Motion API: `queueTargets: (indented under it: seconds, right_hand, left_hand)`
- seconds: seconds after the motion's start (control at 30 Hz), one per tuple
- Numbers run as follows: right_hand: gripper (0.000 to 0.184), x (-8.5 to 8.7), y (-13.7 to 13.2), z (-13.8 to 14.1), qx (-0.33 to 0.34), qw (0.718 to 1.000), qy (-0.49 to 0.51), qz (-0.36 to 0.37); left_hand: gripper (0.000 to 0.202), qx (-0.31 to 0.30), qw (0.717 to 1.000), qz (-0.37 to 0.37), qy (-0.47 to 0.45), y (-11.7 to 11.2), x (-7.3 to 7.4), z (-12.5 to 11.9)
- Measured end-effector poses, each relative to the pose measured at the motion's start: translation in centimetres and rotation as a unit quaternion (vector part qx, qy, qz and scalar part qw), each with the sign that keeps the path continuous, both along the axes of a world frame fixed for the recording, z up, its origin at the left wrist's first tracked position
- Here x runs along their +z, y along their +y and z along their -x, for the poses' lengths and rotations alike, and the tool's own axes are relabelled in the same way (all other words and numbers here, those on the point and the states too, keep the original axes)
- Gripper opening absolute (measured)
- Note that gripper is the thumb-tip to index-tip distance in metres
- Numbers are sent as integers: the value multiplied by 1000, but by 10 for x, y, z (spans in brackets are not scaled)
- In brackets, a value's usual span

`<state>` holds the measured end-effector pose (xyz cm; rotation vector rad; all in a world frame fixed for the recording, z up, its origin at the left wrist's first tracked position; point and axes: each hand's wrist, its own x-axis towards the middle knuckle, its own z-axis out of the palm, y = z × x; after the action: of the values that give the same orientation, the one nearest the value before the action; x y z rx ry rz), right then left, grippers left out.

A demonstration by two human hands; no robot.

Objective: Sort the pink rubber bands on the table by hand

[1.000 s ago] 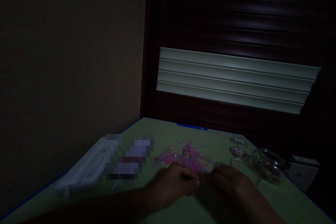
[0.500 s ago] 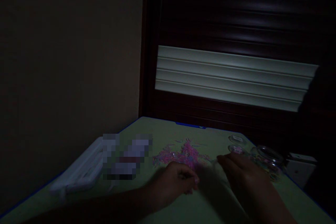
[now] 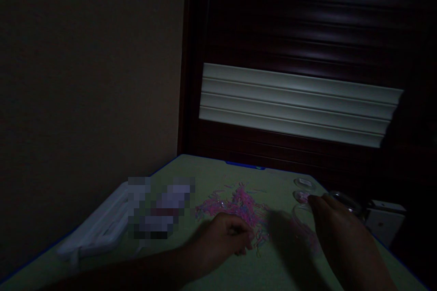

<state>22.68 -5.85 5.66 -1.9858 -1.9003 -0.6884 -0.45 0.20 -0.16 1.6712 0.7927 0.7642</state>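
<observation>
In the dim head view a loose pile of small, thin pink and multicoloured pieces (image 3: 244,204) lies on the pale green table. At its near edge is my left hand (image 3: 228,236), with thumb and fingers curled together; whatever they may pinch is too dark to make out. My right hand (image 3: 336,232) reaches over the right side, fingers pressed together beside a small clear round container (image 3: 301,197) with pinkish contents. The right fingertips are partly hidden, and anything in them cannot be seen. A faint clear curved edge (image 3: 297,216) shows left of this hand, near more pinkish bits.
A clear round lid (image 3: 305,183) lies at the back right. The clear jar (image 3: 344,201) is partly behind my right hand, near a white box (image 3: 385,220). On the left are a white tray-like object (image 3: 99,227) and a blurred-out item (image 3: 165,211). A wall and dark shutter stand beyond.
My right hand has moved right, away from the pile and towards the jar, uncovering pieces on the table. The left hand stays nearly in place. The view has shifted slightly.
</observation>
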Motion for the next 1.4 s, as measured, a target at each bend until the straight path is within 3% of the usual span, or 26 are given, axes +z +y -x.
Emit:
queueTargets:
  seconds: [0.37,0.8,0.9,1.03,1.23,1.33,1.4]
  right_hand:
    - [36,-5,2,-2,-17,1000,-5,13]
    - [33,1,0,6,-22,999,-20,18]
    - [36,0,2,9,31,999,-5,-8]
    - [30,-6,5,19,182,980,72,-20]
    - [27,-10,5,31,273,957,83,51]
    - [21,-11,5,34,291,951,59,86]
    - [19,-12,5,37,302,947,43,101]
  left_hand:
    - [21,-7,1000,-1,1,2,-2,3]
    - [21,-9,1000,-1,4,0,3,1]
    - [21,-10,1000,5,13,-1,4,1]
    - [19,-22,1000,6,4,-1,5,2]
    - [18,-31,999,-4,9,1,9,3]
    - [17,-29,992,-97,75,1,19,8]
    - [18,-17,963,-218,156,1,29,14]
